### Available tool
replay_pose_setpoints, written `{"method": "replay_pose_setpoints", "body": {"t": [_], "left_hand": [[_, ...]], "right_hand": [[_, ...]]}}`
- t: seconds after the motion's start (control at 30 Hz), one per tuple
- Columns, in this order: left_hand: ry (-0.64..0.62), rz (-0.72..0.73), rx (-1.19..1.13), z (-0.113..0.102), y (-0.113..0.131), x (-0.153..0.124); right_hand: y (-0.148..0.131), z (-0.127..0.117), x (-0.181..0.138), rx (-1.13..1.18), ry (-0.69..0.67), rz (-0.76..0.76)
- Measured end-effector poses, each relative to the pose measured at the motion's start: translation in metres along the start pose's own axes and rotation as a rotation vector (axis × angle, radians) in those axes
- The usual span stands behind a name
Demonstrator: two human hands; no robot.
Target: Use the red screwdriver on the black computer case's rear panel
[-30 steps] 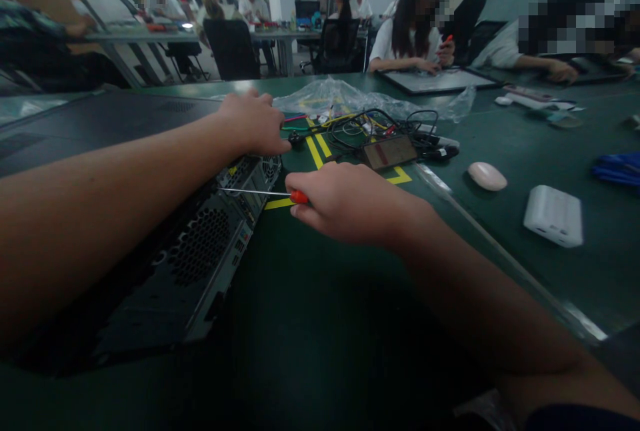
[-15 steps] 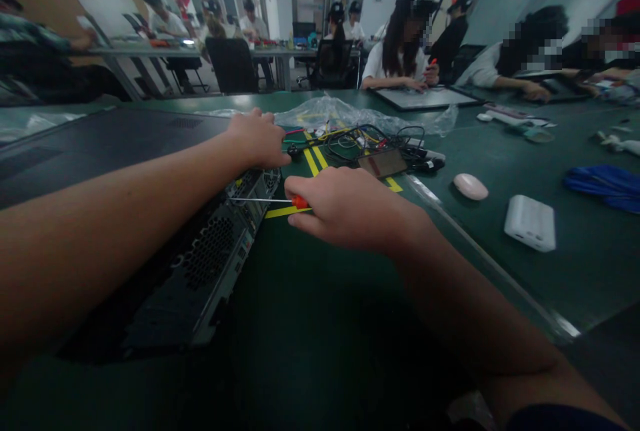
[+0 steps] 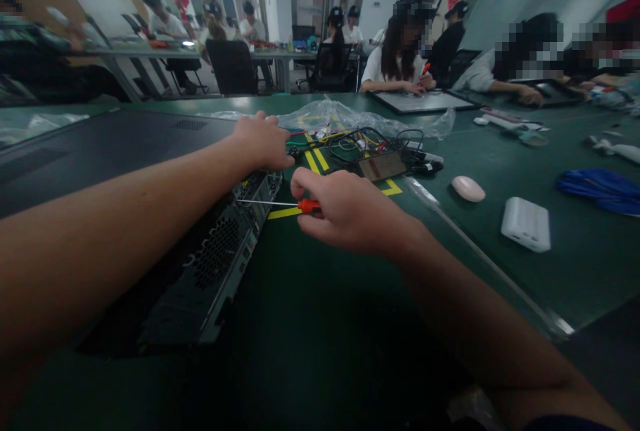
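A black desktop computer case (image 3: 120,158) lies flat at the left, its grey metal rear panel (image 3: 220,251) with vents and ports turned to the right. My left hand (image 3: 263,141) grips the far corner of the case, fingers bent over the edge and partly hidden. My right hand (image 3: 345,211) is closed around the orange handle of a screwdriver (image 3: 309,206). The thin shaft runs level to the left and its tip reaches the rear panel, beside the expansion slots. Whether the tip sits in a screw is too small to tell.
Behind the hands lie tangled cables (image 3: 350,144), a brown box-like adapter (image 3: 383,166) and clear plastic sheeting (image 3: 330,111). To the right are a pink mouse (image 3: 468,188), a white block-shaped device (image 3: 526,224) and a blue bundle (image 3: 600,190). Several people work at tables beyond.
The case and my left hand have shifted slightly right in view. My right hand stays on the screwdriver, with more of its orange handle showing between thumb and fingers.
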State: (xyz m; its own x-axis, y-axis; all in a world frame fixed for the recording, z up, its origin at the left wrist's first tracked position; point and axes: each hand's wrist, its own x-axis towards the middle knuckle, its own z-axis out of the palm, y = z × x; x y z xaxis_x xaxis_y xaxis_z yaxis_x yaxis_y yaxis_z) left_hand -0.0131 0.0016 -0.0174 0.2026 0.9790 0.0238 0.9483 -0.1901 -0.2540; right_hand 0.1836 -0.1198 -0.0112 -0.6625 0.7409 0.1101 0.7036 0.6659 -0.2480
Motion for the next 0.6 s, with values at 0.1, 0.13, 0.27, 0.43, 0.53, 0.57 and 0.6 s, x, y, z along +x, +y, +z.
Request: {"method": "replay_pose_setpoints", "body": {"t": [0.1, 0.13, 0.27, 0.43, 0.53, 0.57, 0.6], "left_hand": [[0.004, 0.002, 0.015, 0.001, 0.0, 0.0], [0.007, 0.002, 0.021, 0.001, 0.0, 0.0], [0.006, -0.005, 0.039, 0.0, 0.0, -0.001], [-0.001, 0.001, 0.044, -0.003, 0.002, -0.004], [-0.013, 0.002, 0.053, -0.005, 0.003, -0.004], [-0.018, 0.004, 0.057, -0.005, 0.003, -0.004], [-0.022, 0.005, 0.06, -0.005, 0.003, -0.004]], "right_hand": [[0.0, -0.003, -0.001, 0.03, -0.013, -0.018], [0.0, -0.004, -0.002, 0.035, -0.021, -0.025], [0.0, -0.006, -0.004, 0.051, -0.019, -0.041], [0.006, -0.001, -0.004, 0.19, 0.012, -0.062], [0.011, 0.005, -0.003, 0.293, 0.076, -0.064], [0.013, 0.007, -0.004, 0.326, 0.101, -0.063], [0.013, 0.01, -0.004, 0.359, 0.129, -0.063]]}}
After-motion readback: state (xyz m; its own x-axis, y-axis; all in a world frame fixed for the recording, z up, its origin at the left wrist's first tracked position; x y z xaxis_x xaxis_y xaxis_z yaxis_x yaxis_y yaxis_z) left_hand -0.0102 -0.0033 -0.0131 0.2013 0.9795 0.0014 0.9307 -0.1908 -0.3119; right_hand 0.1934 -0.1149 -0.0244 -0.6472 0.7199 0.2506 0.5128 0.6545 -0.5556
